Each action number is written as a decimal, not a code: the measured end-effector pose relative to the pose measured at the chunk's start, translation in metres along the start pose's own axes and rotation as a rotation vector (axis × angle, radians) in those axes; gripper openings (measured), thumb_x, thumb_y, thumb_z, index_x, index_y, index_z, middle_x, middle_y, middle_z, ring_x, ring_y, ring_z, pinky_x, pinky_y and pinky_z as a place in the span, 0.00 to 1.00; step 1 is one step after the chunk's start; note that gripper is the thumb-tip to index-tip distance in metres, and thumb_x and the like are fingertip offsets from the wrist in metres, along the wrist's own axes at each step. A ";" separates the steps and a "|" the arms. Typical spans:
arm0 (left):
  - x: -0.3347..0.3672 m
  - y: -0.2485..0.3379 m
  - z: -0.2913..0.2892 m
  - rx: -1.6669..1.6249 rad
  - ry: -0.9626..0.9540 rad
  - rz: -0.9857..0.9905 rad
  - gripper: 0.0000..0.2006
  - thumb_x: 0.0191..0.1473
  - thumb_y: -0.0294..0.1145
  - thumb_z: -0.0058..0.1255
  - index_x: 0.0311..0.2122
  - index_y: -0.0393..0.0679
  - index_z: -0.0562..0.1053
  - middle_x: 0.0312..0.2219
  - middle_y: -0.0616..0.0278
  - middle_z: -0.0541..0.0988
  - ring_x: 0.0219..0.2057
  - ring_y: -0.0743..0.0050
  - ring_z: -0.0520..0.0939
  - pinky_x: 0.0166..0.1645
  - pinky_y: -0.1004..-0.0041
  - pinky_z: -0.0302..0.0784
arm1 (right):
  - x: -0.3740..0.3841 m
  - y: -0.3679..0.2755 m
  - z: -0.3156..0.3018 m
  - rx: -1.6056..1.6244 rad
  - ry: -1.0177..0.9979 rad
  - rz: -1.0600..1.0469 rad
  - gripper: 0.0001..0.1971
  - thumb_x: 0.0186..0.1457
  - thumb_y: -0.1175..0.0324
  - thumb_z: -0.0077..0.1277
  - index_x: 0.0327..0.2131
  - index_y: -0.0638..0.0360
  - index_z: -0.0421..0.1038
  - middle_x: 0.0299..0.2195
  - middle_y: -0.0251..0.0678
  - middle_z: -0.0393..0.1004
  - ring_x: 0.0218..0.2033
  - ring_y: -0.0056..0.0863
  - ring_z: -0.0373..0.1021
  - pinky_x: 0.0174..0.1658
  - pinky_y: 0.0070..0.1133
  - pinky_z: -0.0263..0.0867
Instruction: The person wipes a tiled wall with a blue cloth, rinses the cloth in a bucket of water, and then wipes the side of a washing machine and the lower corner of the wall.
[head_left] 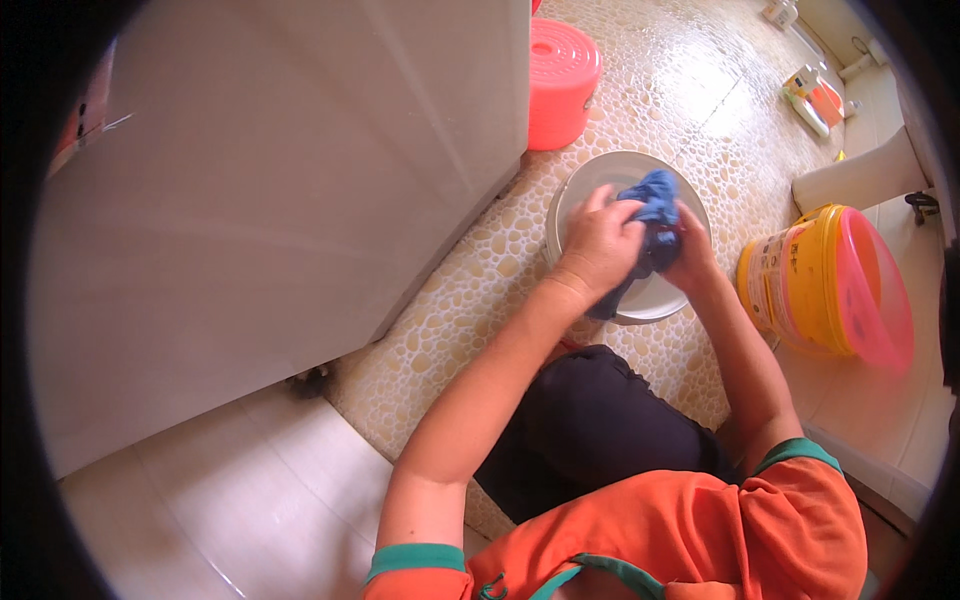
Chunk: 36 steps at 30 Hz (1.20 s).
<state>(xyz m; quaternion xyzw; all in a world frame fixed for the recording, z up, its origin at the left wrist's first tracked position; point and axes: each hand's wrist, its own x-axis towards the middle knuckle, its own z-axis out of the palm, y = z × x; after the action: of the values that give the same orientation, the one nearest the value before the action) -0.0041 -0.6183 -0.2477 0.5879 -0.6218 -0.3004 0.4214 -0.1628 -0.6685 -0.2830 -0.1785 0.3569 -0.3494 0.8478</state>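
Fingers [626, 211] of the left hand [598, 250] and right hand [692, 255] grip a bunched blue cloth [656, 196] from both sides, over a round white basin [668, 298]. Basin rests on pebble-patterned floor [470, 290], with a coral-pink plastic container [560, 105] far left and yellow bucket [800, 285] right.

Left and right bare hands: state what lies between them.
In the head view, a bunched blue cloth lies between the left hand and right hand; a round white basin shows beneath it.
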 end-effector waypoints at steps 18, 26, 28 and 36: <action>-0.165 -0.110 -0.109 -0.188 0.274 -0.665 0.11 0.51 0.32 0.44 0.38 0.38 0.70 0.31 0.60 0.75 0.33 0.78 0.73 0.40 0.79 0.67 | 0.138 0.145 -0.093 -2.321 -0.027 0.305 0.30 0.42 0.61 0.47 0.51 0.54 0.54 0.51 0.54 0.53 0.53 0.53 0.47 0.52 0.39 0.50; -0.089 -0.059 -0.056 -0.317 0.201 -0.365 0.09 0.51 0.29 0.43 0.37 0.38 0.71 0.32 0.62 0.74 0.34 0.80 0.72 0.40 0.80 0.67 | 0.156 0.075 -0.130 -1.384 0.436 0.137 0.23 0.37 0.78 0.40 0.43 0.57 0.64 0.31 0.43 0.70 0.31 0.35 0.68 0.35 0.25 0.65; -0.062 -0.047 -0.033 -0.372 0.109 -0.208 0.11 0.51 0.29 0.43 0.39 0.37 0.69 0.32 0.61 0.73 0.33 0.78 0.73 0.40 0.79 0.67 | 0.131 0.055 -0.088 -1.069 0.381 0.129 0.22 0.36 0.80 0.37 0.40 0.59 0.65 0.28 0.39 0.70 0.28 0.31 0.68 0.32 0.21 0.65; 0.023 -0.054 0.065 -0.411 0.292 -0.967 0.33 0.47 0.56 0.38 0.48 0.34 0.60 0.44 0.37 0.64 0.47 0.50 0.66 0.50 0.65 0.60 | 0.033 -0.022 -0.023 -0.356 -0.161 -0.149 0.19 0.42 0.66 0.36 0.40 0.62 0.62 0.38 0.42 0.66 0.40 0.33 0.65 0.45 0.27 0.61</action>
<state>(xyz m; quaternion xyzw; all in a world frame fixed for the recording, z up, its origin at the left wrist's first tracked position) -0.0343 -0.6556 -0.3212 0.7477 -0.1442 -0.4907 0.4235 -0.1728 -0.7085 -0.3024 -0.3788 0.3297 -0.3273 0.8004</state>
